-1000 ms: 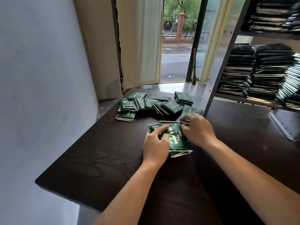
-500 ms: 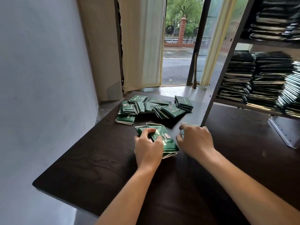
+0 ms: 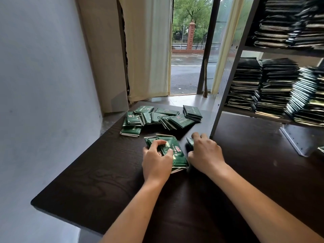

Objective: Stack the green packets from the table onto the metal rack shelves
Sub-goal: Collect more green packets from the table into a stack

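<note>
So the thing that matters here is where the small bunch of green packets [image 3: 172,151] sits relative to both hands. It lies flat on the dark desk [image 3: 91,172], long axis running from near-right to far-left, wedged right between the two hands. The left hand [image 3: 156,161] is on top of its left side, fingers [image 3: 158,142] curled over the packets and pinching them, so that hand is clearly the nearer one. The right hand [image 3: 204,154] sits just beside the bunch's right edge, fingers clenched down around what looks like another dark green packet [image 3: 190,142], though most of it is hidden so I can't say for sure. The metal rack [image 3: 226,81] is off to the right and further back, its shelves already loaded with stacks. More loose packets [image 3: 161,117] lie scattered farther back on the desk. My guess is the lift has to swing rightward.
</note>
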The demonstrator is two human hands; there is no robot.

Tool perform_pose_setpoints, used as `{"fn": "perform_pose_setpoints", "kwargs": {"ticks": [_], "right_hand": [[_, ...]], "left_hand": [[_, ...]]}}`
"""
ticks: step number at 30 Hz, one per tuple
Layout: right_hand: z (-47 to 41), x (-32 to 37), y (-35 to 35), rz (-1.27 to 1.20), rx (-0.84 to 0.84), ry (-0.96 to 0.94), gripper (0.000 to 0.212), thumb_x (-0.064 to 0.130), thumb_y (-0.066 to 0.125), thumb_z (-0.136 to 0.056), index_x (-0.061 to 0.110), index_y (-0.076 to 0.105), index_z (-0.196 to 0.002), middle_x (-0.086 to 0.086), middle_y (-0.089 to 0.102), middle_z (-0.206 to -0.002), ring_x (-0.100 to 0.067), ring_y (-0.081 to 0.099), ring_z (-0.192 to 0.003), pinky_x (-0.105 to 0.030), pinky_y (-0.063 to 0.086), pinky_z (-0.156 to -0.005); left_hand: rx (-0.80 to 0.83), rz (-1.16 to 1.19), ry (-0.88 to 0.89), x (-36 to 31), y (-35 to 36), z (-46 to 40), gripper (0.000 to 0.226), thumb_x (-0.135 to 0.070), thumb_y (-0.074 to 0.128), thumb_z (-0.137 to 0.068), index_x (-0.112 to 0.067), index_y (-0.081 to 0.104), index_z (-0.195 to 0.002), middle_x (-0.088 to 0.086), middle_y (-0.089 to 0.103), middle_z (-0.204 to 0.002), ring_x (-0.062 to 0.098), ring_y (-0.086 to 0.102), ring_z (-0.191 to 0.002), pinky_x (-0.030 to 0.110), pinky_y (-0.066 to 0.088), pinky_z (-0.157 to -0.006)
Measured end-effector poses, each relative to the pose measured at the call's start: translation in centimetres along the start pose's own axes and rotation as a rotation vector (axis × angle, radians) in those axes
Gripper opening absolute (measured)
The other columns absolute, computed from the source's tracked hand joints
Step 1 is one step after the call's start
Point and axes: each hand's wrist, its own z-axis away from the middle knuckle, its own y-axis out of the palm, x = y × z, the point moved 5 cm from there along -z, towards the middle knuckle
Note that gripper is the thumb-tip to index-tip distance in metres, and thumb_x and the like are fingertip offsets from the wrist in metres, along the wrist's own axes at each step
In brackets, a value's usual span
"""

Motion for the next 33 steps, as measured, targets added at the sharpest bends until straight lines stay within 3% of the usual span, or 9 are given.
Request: {"fn": "perform_pose_setpoints", "kwargs": {"ticks": [7, 10, 12, 14, 16, 19, 24, 30, 33], "right_hand": [[0.0, -1.2, -2.7, -0.478, -0.241, 0.049, 0.050, -0.002, 0.053, -0.085, 0.016, 0.056, -0.132, -0.010, 0.067, -0.113, -0.033, 0.063, -0.096, -0.036, 0.051, -0.084], [0.2, -0.7, -3.7, -0.630, -0.300, 0.045, 0.034, 0.012, 0.058, -0.093, 0.020, 0.061, -0.126, 0.003, 0.066, -0.097, -0.021, 0.065, -0.086, -0.036, 0.056, -0.080], [0.3, 0.1, -3.5, -0.673, -0.219, 0.030, 0.022, 0.033, 0.052, -0.100, 0.020, 0.068, -0.109, 0.007, 0.068, -0.088, -0.017, 0.065, -0.083, -0.035, 0.052, -0.082], [0.2, 0.6, -2.7, -0.710, -0.133, 0.045, 0.032, 0.039, 0.046, -0.102, 0.019, 0.071, -0.100, 0.003, 0.071, -0.088, -0.020, 0.066, -0.087, -0.035, 0.049, -0.082], [-0.1, 0.4, -1.7, -0.582, -0.090, 0.078, 0.025, 0.033, 0.050, -0.099, 0.023, 0.070, -0.108, 0.001, 0.071, -0.106, -0.024, 0.064, -0.102, -0.034, 0.044, -0.082], [-0.1, 0.2, 0.0, -0.396, 0.104, 0.076, 0.039, 0.041, 0.057, -0.096, 0.026, 0.062, -0.131, -0.004, 0.064, -0.131, -0.024, 0.058, -0.120, -0.032, 0.044, -0.095], [0.2, 1.1, -0.1, -0.475, 0.180, -0.018, 0.061, 0.054, 0.067, -0.086, 0.031, 0.054, -0.142, 0.001, 0.069, -0.125, -0.020, 0.063, -0.116, -0.036, 0.049, -0.100], [-0.3, 0.5, -1.8, -0.769, -0.043, 0.056, 0.021, 0.017, 0.062, -0.093, 0.021, 0.059, -0.113, -0.002, 0.071, -0.091, -0.022, 0.070, -0.082, -0.040, 0.060, -0.072], [-0.9, 0.0, -2.1, -1.143, -0.061, 0.159, 0.007, 0.015, 0.066, -0.093, 0.015, 0.061, -0.098, -0.010, 0.071, -0.087, -0.026, 0.072, -0.079, -0.039, 0.062, -0.066]], "left_hand": [[0.011, -0.016, 0.007, 0.1, 0.0, 0.0, 0.022, -0.028, 0.066, -0.092, -0.037, 0.063, -0.111, -0.003, 0.046, -0.109, 0.007, 0.055, -0.081, 0.021, 0.037, -0.070], [0.013, -0.019, 0.001, 0.1, 0.0, -0.1, 0.022, -0.027, 0.064, -0.092, -0.037, 0.064, -0.112, -0.003, 0.047, -0.110, 0.009, 0.056, -0.082, 0.025, 0.038, -0.078], [0.015, -0.024, -0.006, 0.1, 0.0, -0.1, 0.023, -0.027, 0.063, -0.093, -0.037, 0.064, -0.113, -0.002, 0.046, -0.111, 0.011, 0.056, -0.084, 0.024, 0.037, -0.078], [0.017, -0.022, -0.007, 0.1, 0.1, -0.1, 0.024, -0.027, 0.063, -0.092, -0.037, 0.063, -0.114, -0.002, 0.046, -0.112, 0.010, 0.056, -0.084, 0.022, 0.036, -0.072], [0.023, -0.025, -0.002, 0.1, 0.1, -0.1, 0.023, -0.027, 0.063, -0.092, -0.037, 0.064, -0.113, -0.001, 0.047, -0.113, 0.011, 0.056, -0.084, 0.018, 0.035, -0.066], [0.028, -0.018, 0.011, 0.1, 0.1, -0.1, 0.022, -0.028, 0.064, -0.091, -0.037, 0.064, -0.111, -0.002, 0.049, -0.114, 0.014, 0.057, -0.089, 0.024, 0.038, -0.076], [0.018, 0.052, 0.038, 0.1, 0.2, -0.3, 0.024, -0.025, 0.065, -0.092, -0.035, 0.064, -0.114, -0.004, 0.055, -0.117, 0.014, 0.057, -0.102, 0.025, 0.038, -0.086], [-0.012, 0.112, 0.019, 0.2, 0.1, -0.3, 0.023, -0.019, 0.059, -0.096, -0.031, 0.061, -0.116, 0.000, 0.053, -0.119, -0.005, 0.046, -0.086, 0.021, 0.034, -0.078], [-0.006, 0.166, -0.021, 0.2, 0.2, -0.3, 0.014, -0.032, 0.054, -0.101, -0.031, 0.061, -0.113, 0.003, 0.052, -0.121, 0.008, 0.052, -0.094, 0.025, 0.037, -0.084]]}}
